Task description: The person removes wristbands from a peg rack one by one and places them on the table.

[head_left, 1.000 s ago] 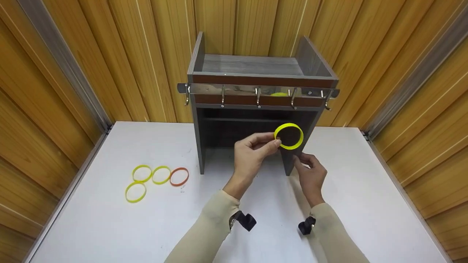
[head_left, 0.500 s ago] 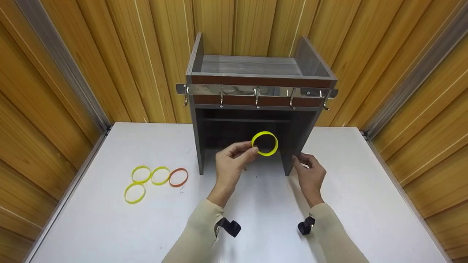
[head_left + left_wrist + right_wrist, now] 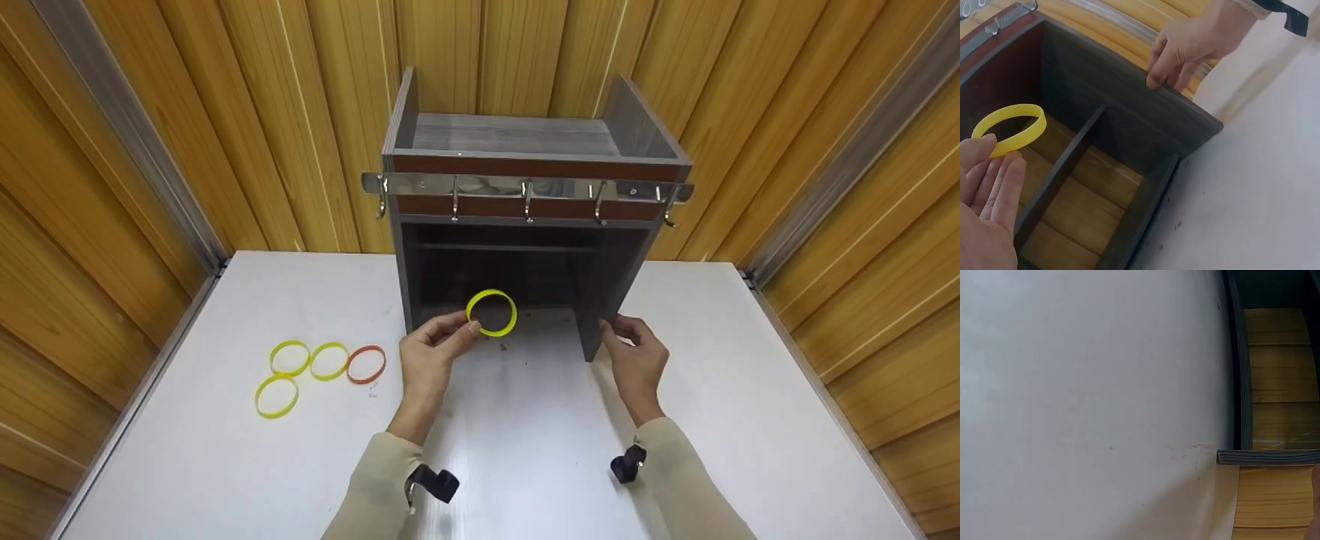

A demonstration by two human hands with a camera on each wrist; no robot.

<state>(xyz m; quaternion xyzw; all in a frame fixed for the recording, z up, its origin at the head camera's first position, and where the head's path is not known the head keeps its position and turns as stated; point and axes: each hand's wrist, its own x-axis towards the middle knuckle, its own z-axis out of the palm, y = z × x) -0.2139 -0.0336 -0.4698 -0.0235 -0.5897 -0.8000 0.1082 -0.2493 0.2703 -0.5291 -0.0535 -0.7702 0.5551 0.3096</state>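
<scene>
A yellow wristband (image 3: 513, 315) is pinched between the thumb and fingers of my left hand (image 3: 427, 360), held up in front of the dark opening of a grey wooden rack (image 3: 634, 247). The left wrist view shows the same yellow band (image 3: 1036, 130) standing out past the thumb tip. With thumb and fingers, my right hand (image 3: 637, 364) grips the front edge of the rack's right side panel; the left wrist view shows this right hand (image 3: 1196, 45) on the panel's edge. Across the rack's front runs a metal hook rail (image 3: 487, 184) with several bare hooks.
On the white table (image 3: 187, 465) at left lie several bands: a red one (image 3: 350, 367) touching a yellow one (image 3: 313, 364), with other yellow bands beside them, one being nearest the front (image 3: 259, 405). Wood-patterned walls (image 3: 315, 112) enclose the table at the back and sides.
My left hand has moved left and down with the yellow wristband, away from the rack's right side toward its left panel. My right hand has stayed on the right panel.
</scene>
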